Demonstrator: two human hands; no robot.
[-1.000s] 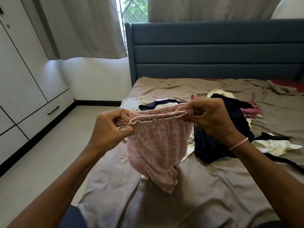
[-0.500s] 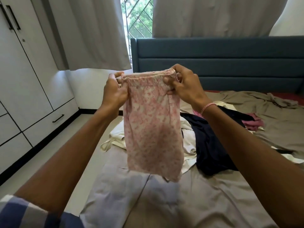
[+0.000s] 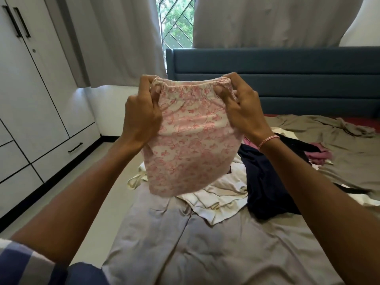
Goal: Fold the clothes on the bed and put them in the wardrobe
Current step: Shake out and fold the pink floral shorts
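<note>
Pink shorts [image 3: 191, 145] higher, between both hands [image 3: 141, 114] [image 3: 242, 108]

Viewpoint: head-worn, at the foot end of the bed [image 3: 205, 254]
Facing: forward and down toward the headboard [image 3: 287, 83]
Nearness: close above the bed

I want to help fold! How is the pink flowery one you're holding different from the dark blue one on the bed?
The pink floral garment is pale with a pink print; the dark navy garment is plain and dark. The pink one is held up by its waistband in the left hand and right hand; the navy one lies crumpled on the bed. Neither is folded yet.
</note>
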